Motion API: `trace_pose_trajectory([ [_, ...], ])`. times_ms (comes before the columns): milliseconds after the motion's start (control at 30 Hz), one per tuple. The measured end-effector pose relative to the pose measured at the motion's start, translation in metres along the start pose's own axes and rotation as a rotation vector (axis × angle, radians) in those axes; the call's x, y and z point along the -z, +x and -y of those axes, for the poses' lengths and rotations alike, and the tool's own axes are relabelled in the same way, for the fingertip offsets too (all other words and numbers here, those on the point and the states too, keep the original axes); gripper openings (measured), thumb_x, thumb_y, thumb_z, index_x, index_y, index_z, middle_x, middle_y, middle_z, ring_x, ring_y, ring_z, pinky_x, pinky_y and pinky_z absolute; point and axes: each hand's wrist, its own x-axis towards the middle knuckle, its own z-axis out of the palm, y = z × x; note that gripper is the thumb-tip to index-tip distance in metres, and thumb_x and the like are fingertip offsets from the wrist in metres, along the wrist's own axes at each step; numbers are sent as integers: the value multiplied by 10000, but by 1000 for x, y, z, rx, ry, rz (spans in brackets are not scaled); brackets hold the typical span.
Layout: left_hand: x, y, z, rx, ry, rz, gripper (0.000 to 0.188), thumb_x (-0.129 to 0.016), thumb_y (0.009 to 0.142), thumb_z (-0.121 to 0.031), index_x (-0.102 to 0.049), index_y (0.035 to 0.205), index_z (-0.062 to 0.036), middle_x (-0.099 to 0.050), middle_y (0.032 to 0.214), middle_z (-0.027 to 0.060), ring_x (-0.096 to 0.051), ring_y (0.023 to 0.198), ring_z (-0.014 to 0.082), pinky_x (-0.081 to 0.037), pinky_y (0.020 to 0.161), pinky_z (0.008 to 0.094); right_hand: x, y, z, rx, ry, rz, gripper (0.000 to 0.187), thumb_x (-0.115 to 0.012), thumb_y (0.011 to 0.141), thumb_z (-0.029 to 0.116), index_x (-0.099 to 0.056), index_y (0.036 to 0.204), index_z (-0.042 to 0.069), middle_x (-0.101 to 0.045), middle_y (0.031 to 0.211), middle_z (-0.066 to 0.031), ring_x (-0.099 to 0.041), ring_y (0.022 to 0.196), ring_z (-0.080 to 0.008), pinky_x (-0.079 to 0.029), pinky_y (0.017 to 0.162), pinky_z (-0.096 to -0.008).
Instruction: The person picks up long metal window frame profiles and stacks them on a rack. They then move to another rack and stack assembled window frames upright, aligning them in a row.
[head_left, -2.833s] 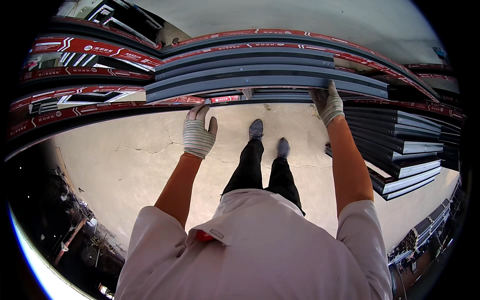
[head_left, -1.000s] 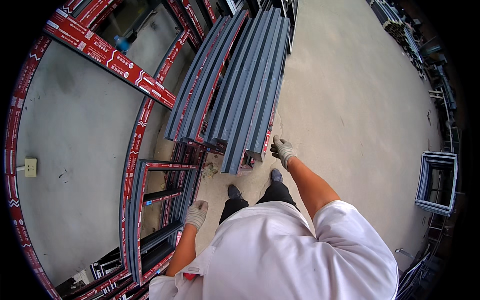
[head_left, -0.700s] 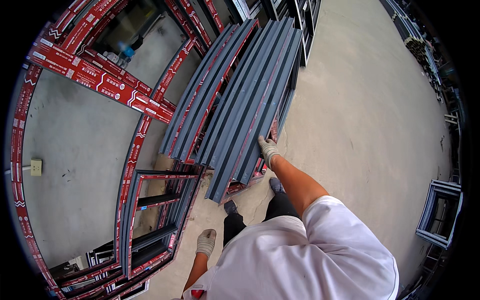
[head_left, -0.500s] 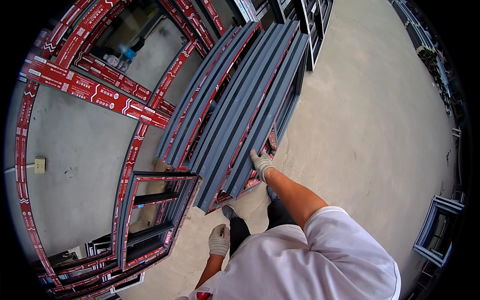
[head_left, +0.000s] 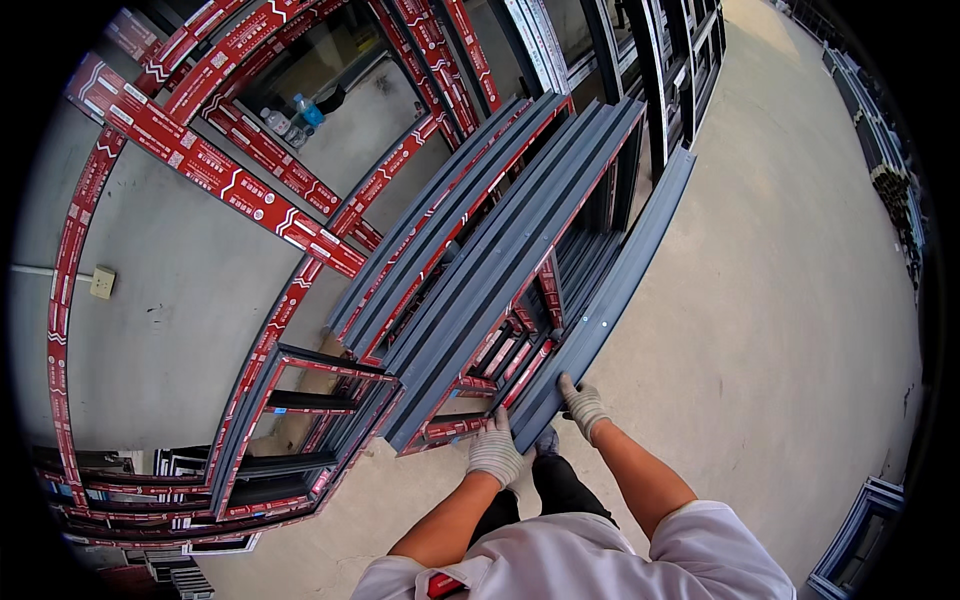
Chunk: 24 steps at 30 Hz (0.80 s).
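Observation:
A grey metal window frame (head_left: 622, 288) stands tilted away from the stack of similar frames (head_left: 490, 245), with a gap opened between them. At its near end, my left hand (head_left: 495, 452), in a whitish knit glove, is closed around the left edge. My right hand (head_left: 584, 404), gloved the same way, grips the right edge, its thumb on the grey face. Most of the fingers are hidden behind the profile. Through the gap I see red-taped crossbars (head_left: 548, 290) of the frames in the stack.
Red-taped frames (head_left: 220, 175) lean against the wall on the left, and a smaller window frame (head_left: 300, 420) stands near the stack. Bottles (head_left: 308, 110) sit behind them. Concrete floor (head_left: 780, 300) extends to the right; long profiles (head_left: 880, 150) lie along its far edge. Another frame (head_left: 858, 535) is at lower right.
The outermost frame has swung right, away from the stack. My left hand has come up from my side onto its near end; my right hand has shifted right and nearer with it.

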Motion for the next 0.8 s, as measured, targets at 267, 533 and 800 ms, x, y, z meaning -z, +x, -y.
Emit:
trace_pose_trajectory([
  [267, 0, 7, 11, -5, -192, -4, 979, -753, 678, -479, -313, 1409, 1, -491, 1332, 259, -542, 1185, 370, -451, 1000, 424, 78, 87, 47, 114, 363, -275, 617, -599, 882, 565, -557, 1222, 51, -635, 965, -57, -599, 803, -145, -503, 721, -301],
  [533, 21, 9, 13, 33, -129, 73, 969, -753, 680, -472, -327, 1417, -10, -515, 1299, 276, -534, 1194, 396, -425, 1026, 429, 83, 157, 81, 139, 503, -200, 643, -643, 861, 560, -520, 1284, 91, -630, 1130, -53, -617, 945, -202, -534, 816, -385],
  [800, -23, -23, 27, -67, -48, -87, 890, -771, 648, -435, -412, 1337, -2, -556, 1258, 241, -554, 1168, 364, -441, 1006, 395, 98, 135, 39, 94, 657, -112, 627, -601, 915, 499, -498, 1314, 27, -588, 1265, -77, -585, 1076, -228, -480, 964, -377],
])
